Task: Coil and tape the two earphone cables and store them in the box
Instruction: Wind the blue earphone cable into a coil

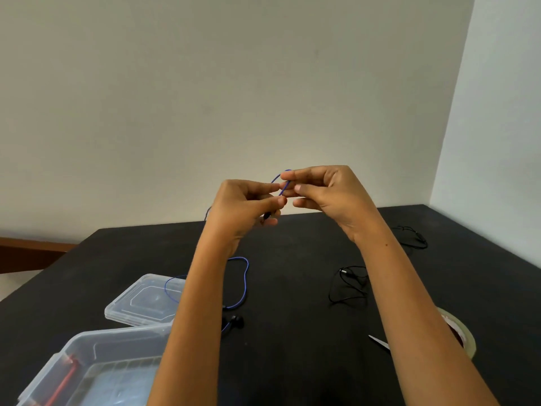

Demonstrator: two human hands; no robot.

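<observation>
Your left hand (pixel 248 203) and right hand (pixel 319 189) both pinch the thin blue cable (pixel 281 186) up in the air; its slack loops down onto the matte black bench (pixel 292 361), earbuds (pixel 235 321) beside the clear plastic box (pixel 87 361). Flat lid (pixel 140 303) just behind the box. Black cable (pixel 348 284) tangled at right; tape roll (pixel 465 338) and scissor tip (pixel 379 342) near it. Plain pale walls.

Soft, even, dimmish light; faint shadows, slight overall blur, wide-angle bending at edges.
</observation>
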